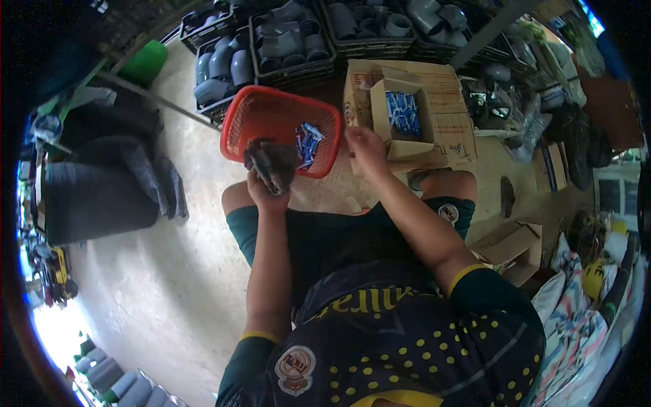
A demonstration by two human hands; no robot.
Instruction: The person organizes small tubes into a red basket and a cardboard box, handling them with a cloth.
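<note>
My left hand (270, 195) is closed around a dark, crumpled bundle (272, 163), held over the near side of the red plastic basket (263, 117). My grip wants to be snug without crushing, my wrist steady and the bundle low inside the rim, so anything loose drops into the basket rather than onto the concrete floor (196, 264). The small blue pieces (308, 146) lie jumbled toward the basket's right side, so I do best to keep the bundle off them and my view of them open. My right hand (368, 150) is between the basket and the small open carton (411, 150), its fingers curled; for this reach, a light fingertip pinch and enough height to pass the carton's wall seem right, without knocking the slim blue pieces (403, 114) piled in it. The carton sits on a larger cardboard box (453, 112), and I should avoid leaning on that. Blur softens my right fingers, so I cannot tell whether they pinch anything. The bundle's folds hide what it is, whether it contains anything, and part of the basket's near side. The blue pieces are too small to identify, and the frame cuts off the far crates of grey pipe fittings (281, 42).
</note>
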